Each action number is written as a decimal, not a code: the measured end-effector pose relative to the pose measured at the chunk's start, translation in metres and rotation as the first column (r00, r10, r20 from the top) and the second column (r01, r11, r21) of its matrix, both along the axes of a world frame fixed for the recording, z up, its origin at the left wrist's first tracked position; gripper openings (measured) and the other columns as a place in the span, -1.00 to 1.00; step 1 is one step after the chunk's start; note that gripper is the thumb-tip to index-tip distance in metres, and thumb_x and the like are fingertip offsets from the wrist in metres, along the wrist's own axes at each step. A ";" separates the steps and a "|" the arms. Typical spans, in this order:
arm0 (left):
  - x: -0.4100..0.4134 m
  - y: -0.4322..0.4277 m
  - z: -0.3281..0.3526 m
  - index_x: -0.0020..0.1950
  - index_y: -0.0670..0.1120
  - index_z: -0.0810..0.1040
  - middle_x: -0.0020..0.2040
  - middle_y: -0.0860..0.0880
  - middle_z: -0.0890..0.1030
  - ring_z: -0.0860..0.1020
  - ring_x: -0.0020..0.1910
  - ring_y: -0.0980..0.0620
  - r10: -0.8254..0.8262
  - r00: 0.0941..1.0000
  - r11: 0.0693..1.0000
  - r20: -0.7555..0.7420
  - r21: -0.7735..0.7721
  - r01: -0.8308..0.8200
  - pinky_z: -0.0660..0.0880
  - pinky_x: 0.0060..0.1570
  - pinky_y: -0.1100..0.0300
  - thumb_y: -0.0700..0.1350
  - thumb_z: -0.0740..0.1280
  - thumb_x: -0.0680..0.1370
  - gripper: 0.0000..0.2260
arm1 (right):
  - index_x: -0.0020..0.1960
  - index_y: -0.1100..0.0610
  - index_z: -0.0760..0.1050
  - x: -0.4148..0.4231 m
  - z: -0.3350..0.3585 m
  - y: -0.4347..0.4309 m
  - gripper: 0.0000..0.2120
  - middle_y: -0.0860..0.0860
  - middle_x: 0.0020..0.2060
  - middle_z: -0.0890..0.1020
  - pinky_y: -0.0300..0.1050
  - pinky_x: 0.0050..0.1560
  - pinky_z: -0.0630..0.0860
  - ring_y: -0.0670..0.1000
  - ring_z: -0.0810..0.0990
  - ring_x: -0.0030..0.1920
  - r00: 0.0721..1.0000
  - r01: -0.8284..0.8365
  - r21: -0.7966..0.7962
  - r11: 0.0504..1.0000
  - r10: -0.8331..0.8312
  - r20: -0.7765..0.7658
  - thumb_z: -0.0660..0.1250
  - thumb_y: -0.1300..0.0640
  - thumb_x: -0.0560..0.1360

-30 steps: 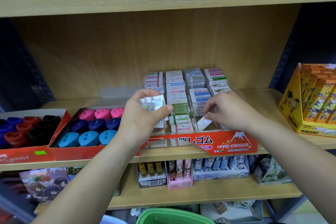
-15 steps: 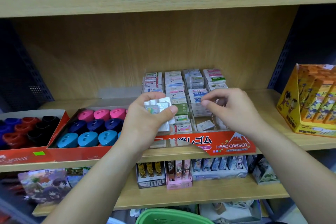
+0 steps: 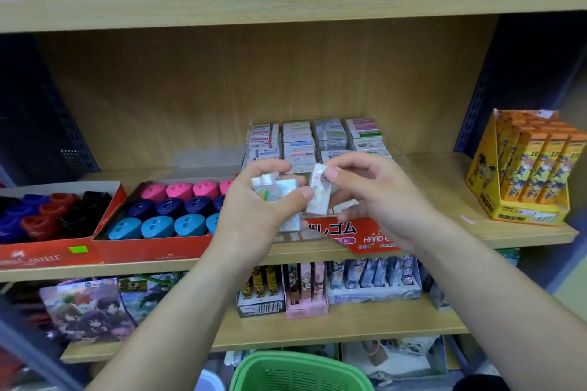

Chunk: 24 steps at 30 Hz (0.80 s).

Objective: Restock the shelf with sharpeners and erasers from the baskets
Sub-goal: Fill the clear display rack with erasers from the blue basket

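After right hand [image 3: 378, 200] left display box [image 3: 365, 235], eraser [image 3: 319, 195] now pinched

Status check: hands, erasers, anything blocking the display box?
Left hand grips stack of erasers. Right hand pinches single eraser, just above the front of the eraser box. No obstruction seen at the box.
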<state>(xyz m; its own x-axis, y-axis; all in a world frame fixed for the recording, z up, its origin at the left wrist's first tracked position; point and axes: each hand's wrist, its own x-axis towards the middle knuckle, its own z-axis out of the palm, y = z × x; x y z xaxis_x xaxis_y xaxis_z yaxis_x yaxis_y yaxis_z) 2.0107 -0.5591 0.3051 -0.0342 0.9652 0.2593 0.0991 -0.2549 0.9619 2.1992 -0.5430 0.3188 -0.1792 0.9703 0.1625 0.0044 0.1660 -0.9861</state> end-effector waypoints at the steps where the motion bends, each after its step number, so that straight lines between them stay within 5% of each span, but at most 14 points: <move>1: -0.001 0.000 -0.001 0.04 0.23 0.62 0.19 -0.03 0.68 0.64 0.20 -0.10 0.010 1.000 1.000 0.012 -0.011 -0.009 0.56 0.23 -0.12 0.00 0.62 0.38 -0.68 | 0.02 0.13 0.63 0.001 0.001 -0.001 -0.91 0.12 -0.06 0.70 -0.12 -0.32 0.58 0.07 0.67 -0.18 1.000 0.005 -0.027 1.000 -0.006 -0.029 0.38 0.13 0.59; 6: 0.001 -0.002 -0.003 0.06 0.09 0.60 0.15 -0.07 0.68 0.70 0.00 -0.01 -0.021 1.000 1.000 0.018 -0.016 0.021 0.59 -0.15 0.21 -0.16 0.57 0.45 -0.72 | 0.11 0.18 0.57 0.006 0.005 -0.005 -0.83 0.19 -0.03 0.73 -0.13 -0.30 0.62 0.07 0.68 -0.16 0.999 -0.007 -0.071 0.997 0.004 -0.043 0.32 0.10 0.62; 13: 0.011 -0.001 0.001 0.06 0.07 0.60 0.03 -0.01 0.73 0.70 0.03 -0.07 -0.012 1.000 1.000 0.000 0.000 0.012 0.62 0.11 -0.04 -0.16 0.59 0.42 -0.70 | 0.07 0.13 0.48 0.007 0.003 -0.006 -0.85 0.20 -0.09 0.72 -0.09 -0.41 0.62 0.18 0.71 -0.24 0.996 -0.075 -0.111 0.991 0.070 -0.054 0.23 0.06 0.67; 18: 0.014 -0.001 -0.002 0.08 0.05 0.61 0.04 0.00 0.73 0.70 -0.02 0.05 -0.053 0.998 0.999 0.021 0.006 0.053 0.59 -0.11 0.30 -0.20 0.57 0.45 -0.71 | -0.03 -0.01 0.63 0.010 -0.012 -0.002 -0.83 0.03 -0.28 0.59 -0.17 -0.44 0.26 0.02 0.34 -0.37 0.993 -0.045 0.047 0.998 0.039 0.115 0.30 -0.02 0.62; 21: 0.017 0.001 -0.005 -0.01 0.19 0.63 0.10 0.07 0.70 0.64 0.17 -0.07 -0.045 0.998 0.999 -0.051 0.016 0.046 0.55 0.23 -0.07 -0.08 0.61 0.41 -0.72 | 0.05 -0.01 0.72 0.012 -0.020 -0.004 -0.78 0.12 -0.27 0.44 -0.14 -0.36 0.25 0.11 0.27 -0.30 0.993 -0.067 0.039 0.997 0.062 0.103 0.29 0.00 0.63; 24: 0.019 0.004 -0.007 -0.04 0.25 0.62 0.13 0.06 0.69 0.62 0.20 -0.15 -0.032 0.997 0.999 -0.069 0.007 0.032 0.52 0.27 -0.14 -0.05 0.61 0.40 -0.72 | 0.15 0.05 0.70 0.023 -0.024 -0.007 -0.74 0.13 -0.22 0.45 -0.15 -0.25 0.32 0.00 0.37 -0.25 0.996 -0.074 -0.037 0.997 0.076 0.046 0.23 0.17 0.66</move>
